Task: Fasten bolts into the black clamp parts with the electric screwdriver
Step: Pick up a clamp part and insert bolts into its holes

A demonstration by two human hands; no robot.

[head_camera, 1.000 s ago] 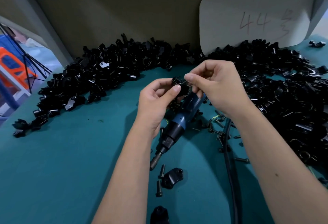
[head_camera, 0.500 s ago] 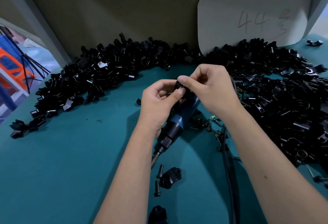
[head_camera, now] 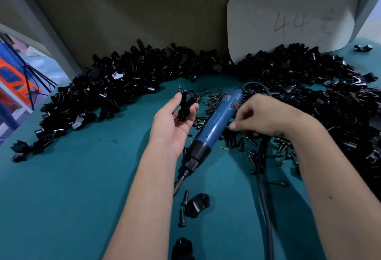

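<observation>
My left hand point(head_camera: 175, 121) holds a black clamp part point(head_camera: 186, 105) between thumb and fingers, palm turned up, above the teal table. The blue electric screwdriver point(head_camera: 216, 123) lies on the table between my hands, its bit pointing toward me. My right hand point(head_camera: 261, 115) is lowered just right of the screwdriver, fingers curled down over the loose black bolts point(head_camera: 274, 148); whether it pinches one is hidden.
Big heaps of black clamp parts point(head_camera: 115, 86) ring the back and right point(head_camera: 338, 103) of the teal table point(head_camera: 72, 187). A clamp half point(head_camera: 198, 205) and two bolts point(head_camera: 183, 208) lie near me. The screwdriver's black cable point(head_camera: 263, 198) runs toward me. A white board point(head_camera: 288, 20) leans on the wall.
My hands have parted. The right hand left the clamp and dropped to the bolts beside the screwdriver. The left hand keeps the clamp and has turned palm up.
</observation>
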